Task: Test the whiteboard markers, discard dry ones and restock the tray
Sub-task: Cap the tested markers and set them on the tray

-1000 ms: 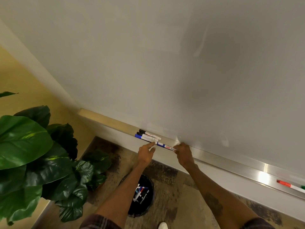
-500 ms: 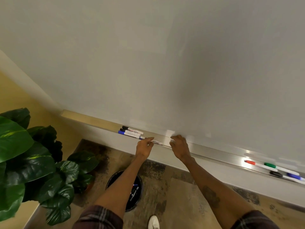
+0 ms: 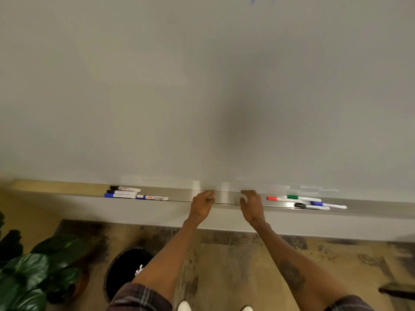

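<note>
A metal tray point(image 3: 224, 198) runs along the bottom of the whiteboard point(image 3: 202, 97). At its left lie two black markers point(image 3: 124, 189) and a blue marker point(image 3: 119, 195), with another blue marker point(image 3: 152, 197) end to end beside it. To the right lie a red marker point(image 3: 277, 199), a green marker point(image 3: 301, 197), a black one point(image 3: 310, 206) and a blue one point(image 3: 327, 204). My left hand point(image 3: 202, 205) and my right hand point(image 3: 251, 206) hover at the tray's bare middle stretch, fingers loosely curled, holding nothing.
A black bin point(image 3: 121, 272) stands on the floor below my left arm, with discarded markers point(image 3: 139, 269) inside. A large leafy plant point(image 3: 33, 277) fills the lower left. My shoes point(image 3: 184, 306) show at the bottom edge.
Both hands let go of the blue marker, which now lies on the tray at left. They have moved right along the tray, and the view swung right, revealing the right marker group.
</note>
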